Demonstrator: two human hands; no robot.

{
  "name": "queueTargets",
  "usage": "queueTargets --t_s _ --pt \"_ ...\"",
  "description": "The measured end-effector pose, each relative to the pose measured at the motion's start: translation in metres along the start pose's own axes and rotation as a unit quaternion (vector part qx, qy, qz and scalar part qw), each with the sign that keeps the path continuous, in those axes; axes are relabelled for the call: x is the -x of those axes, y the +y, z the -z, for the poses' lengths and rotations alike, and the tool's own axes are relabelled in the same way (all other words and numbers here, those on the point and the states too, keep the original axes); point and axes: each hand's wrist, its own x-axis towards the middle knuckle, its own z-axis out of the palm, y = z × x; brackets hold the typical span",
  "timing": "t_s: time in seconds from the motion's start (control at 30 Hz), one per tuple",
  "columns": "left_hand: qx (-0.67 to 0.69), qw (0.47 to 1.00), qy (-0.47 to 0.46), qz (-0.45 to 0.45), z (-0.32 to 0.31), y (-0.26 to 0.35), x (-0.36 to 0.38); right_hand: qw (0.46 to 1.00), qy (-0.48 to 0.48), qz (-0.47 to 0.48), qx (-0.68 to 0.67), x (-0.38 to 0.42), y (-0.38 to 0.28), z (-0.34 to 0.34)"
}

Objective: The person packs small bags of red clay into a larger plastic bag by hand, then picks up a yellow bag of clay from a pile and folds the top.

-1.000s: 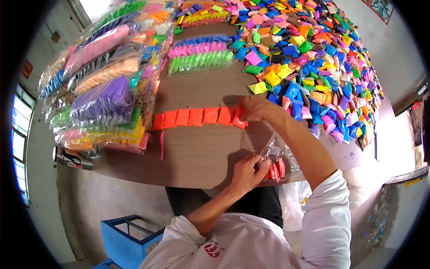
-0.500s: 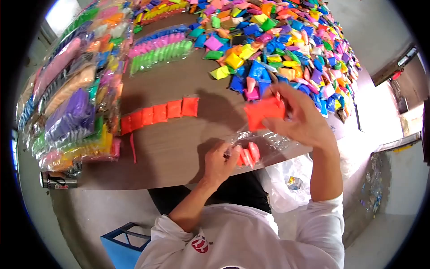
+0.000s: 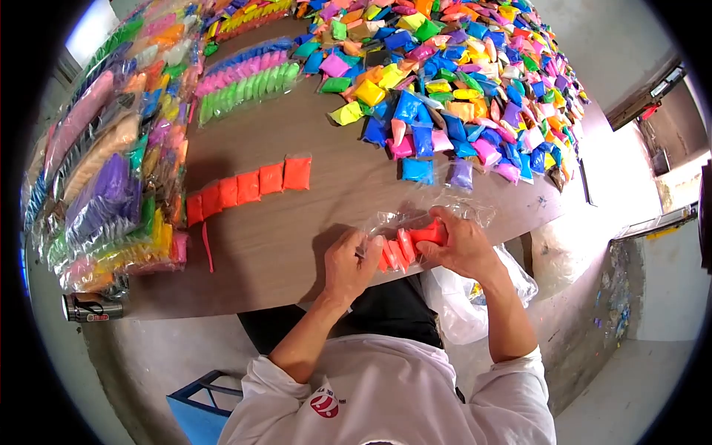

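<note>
Near the table's front edge lies a clear plastic bag (image 3: 475, 214) with several red-orange packets (image 3: 395, 253) inside its left part. My left hand (image 3: 347, 265) is closed on the left end of this bag, its thumb against the packets. My right hand (image 3: 466, 245) pinches one more red-orange packet (image 3: 430, 234) between thumb and fingers, at the right of the others and within the clear film. To the left, a row of joined red-orange packets (image 3: 249, 187) lies flat on the table, with a thin red strip (image 3: 207, 248) below it.
A large heap of small coloured packets (image 3: 475, 89) covers the back right of the table (image 3: 245, 278). Filled clear bags (image 3: 104, 193) are stacked at the left, more green and pink ones (image 3: 248, 89) behind. A flask (image 3: 93, 308) is at the left corner; a white plastic bag (image 3: 452, 304) hangs at the front.
My right hand has come down and left with the red-orange packet, from above the table to the clear bag. My left hand stays at the bag's left end.
</note>
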Motion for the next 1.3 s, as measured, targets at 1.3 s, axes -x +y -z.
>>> queueTargets --t_s 1.3 --pt "0.018 1.000 -0.015 0.015 0.003 0.005 -0.002 0.990 -0.113 0.006 -0.083 0.003 0.011 0.020"
